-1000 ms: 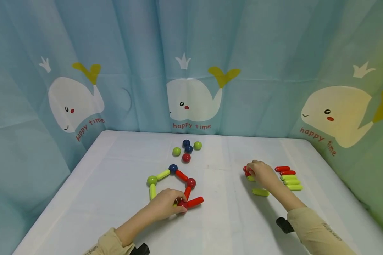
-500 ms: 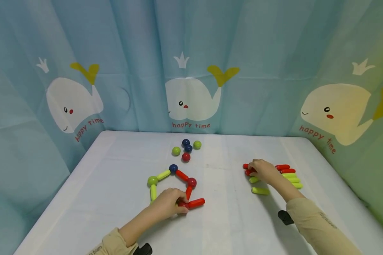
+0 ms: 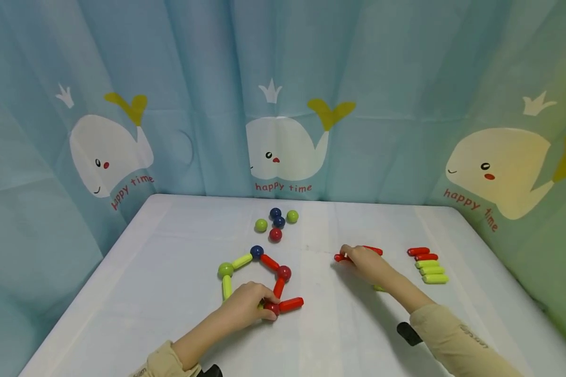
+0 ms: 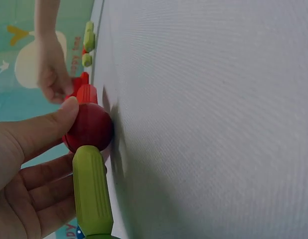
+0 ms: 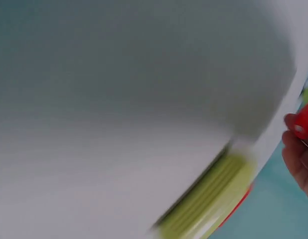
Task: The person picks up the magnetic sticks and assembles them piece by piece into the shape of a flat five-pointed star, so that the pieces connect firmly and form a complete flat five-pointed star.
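My left hand (image 3: 247, 305) pinches a red ball (image 4: 90, 127) at the near corner of a ring of balls and rods. A yellow-green rod (image 4: 91, 186) and red rods meet at this ball; one red rod (image 3: 291, 305) points outward to the right. The ring's other visible corners are a green ball (image 3: 225, 269), a dark blue ball (image 3: 257, 252) and another red ball (image 3: 284, 273). Part of the ring is hidden behind my left hand. My right hand (image 3: 368, 264) holds a red rod (image 5: 305, 121) between thumb and fingers, to the right of the ring.
Several loose balls, among them a red one (image 3: 275, 234), lie beyond the ring. Red and yellow-green rods (image 3: 432, 270) lie in a stack at the right. Another red rod (image 3: 373, 250) lies just past my right hand. A whale-print curtain (image 3: 207, 104) hangs behind the white table (image 3: 170, 230).
My right hand has taken a red rod from the nearer group of rods and moved left with it. My left hand stays at the red ball.
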